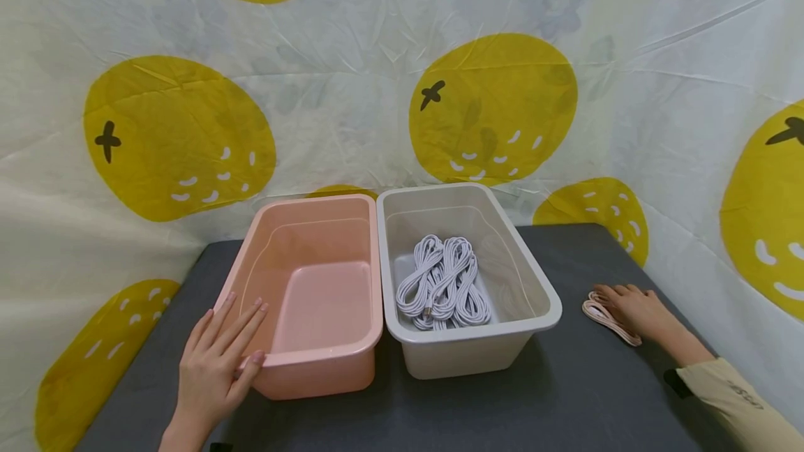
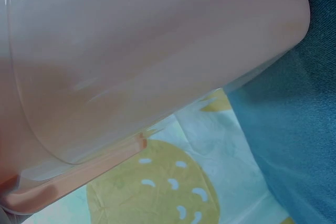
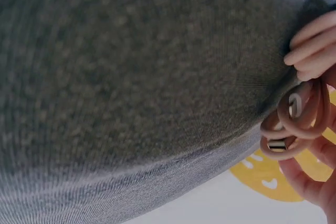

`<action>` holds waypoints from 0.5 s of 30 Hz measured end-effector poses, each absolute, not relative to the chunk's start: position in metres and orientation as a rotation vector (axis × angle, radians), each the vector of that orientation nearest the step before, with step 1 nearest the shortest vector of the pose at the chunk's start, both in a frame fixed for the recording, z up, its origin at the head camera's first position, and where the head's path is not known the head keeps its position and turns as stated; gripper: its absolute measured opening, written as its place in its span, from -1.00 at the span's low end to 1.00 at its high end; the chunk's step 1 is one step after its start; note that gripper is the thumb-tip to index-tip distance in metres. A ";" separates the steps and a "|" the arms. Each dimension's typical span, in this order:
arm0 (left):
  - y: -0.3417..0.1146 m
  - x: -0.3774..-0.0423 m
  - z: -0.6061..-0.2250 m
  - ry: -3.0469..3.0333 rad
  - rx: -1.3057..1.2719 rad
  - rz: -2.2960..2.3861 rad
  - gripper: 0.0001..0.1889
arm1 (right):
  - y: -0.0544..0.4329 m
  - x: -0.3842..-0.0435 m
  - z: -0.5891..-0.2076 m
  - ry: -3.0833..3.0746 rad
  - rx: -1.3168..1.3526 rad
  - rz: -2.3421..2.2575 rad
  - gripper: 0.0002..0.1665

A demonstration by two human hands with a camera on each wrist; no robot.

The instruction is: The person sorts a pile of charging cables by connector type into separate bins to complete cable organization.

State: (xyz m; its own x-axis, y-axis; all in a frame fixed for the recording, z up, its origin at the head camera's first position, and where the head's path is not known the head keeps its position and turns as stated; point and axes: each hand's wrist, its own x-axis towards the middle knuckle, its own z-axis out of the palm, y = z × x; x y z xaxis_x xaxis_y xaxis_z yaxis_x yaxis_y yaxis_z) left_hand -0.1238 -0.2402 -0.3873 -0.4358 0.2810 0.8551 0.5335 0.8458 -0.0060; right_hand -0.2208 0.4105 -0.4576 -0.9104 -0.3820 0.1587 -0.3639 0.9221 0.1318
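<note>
My left hand [image 1: 213, 361] rests with spread fingers over the near left corner of a pink plastic bin [image 1: 320, 353]; its thumb lies along the rim. In the left wrist view the wall of the pink bin [image 2: 157, 51] takes up much of the picture. At the right of the dark table, my right hand [image 1: 641, 309] grips a coiled pink cable [image 1: 599, 312]. The right wrist view shows fingers on both sides of the looped cable [image 3: 307, 129], with a metal plug end showing among the loops.
A cream bin [image 1: 471, 354] stands right beside the pink one, with several bundled white cables [image 1: 442, 284] inside it. Both bins sit on a dark cloth-covered table [image 1: 597, 382]. A curtain [image 1: 352, 89] printed with yellow fruit hangs behind and along the sides.
</note>
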 end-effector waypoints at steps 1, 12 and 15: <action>-0.240 -0.124 -0.387 -2.046 -0.598 -0.327 -0.46 | 0.411 -0.221 -0.457 -2.905 0.562 -0.144 -0.58; -0.241 -0.124 -0.387 -2.049 -0.602 -0.322 -0.47 | 0.412 -0.220 -0.453 -2.875 0.531 -0.054 -0.57; -0.241 -0.124 -0.387 -2.048 -0.601 -0.323 -0.46 | 0.411 -0.220 -0.452 -2.817 0.572 -0.023 -0.56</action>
State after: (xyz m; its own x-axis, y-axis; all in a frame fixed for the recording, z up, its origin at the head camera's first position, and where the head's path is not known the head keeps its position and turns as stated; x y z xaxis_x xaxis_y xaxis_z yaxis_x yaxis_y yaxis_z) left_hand -0.1240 -0.2405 -0.3873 -0.4342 0.2863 0.8541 0.5356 0.8444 -0.0108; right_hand -0.2199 0.4115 -0.4520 -0.8867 -0.3854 0.2555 -0.3811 0.9220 0.0679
